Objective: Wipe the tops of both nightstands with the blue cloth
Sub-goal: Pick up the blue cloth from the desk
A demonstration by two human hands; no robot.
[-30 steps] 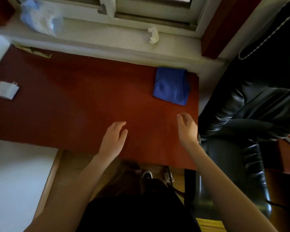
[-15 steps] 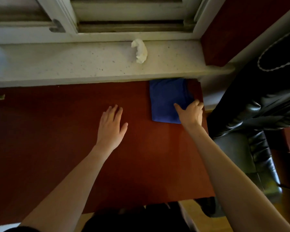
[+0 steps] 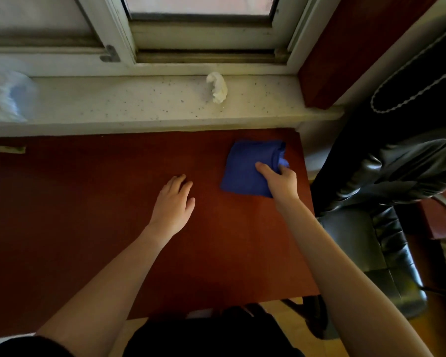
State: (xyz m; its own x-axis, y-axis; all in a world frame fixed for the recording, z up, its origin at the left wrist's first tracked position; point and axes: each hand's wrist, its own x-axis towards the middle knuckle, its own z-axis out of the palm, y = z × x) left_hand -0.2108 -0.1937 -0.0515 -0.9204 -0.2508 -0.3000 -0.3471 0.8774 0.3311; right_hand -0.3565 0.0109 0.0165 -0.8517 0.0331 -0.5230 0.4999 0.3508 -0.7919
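Now that the right hand (image 3: 281, 180) has closed on the blue cloth (image 3: 245, 171), left hand (image 3: 174, 202) flat with fingers together, wiping can begin.

one view only: head-worn wide-angle camera, looking forward and steeply down from above the person's arms. faces the window sill (image 3: 139, 101) and window frame (image 3: 206, 34) along the top edge. close over the red-brown nightstand top (image 3: 88, 215), which fills mid-frame. black chair (image 3: 386, 228) at right edge. lines bow outward.
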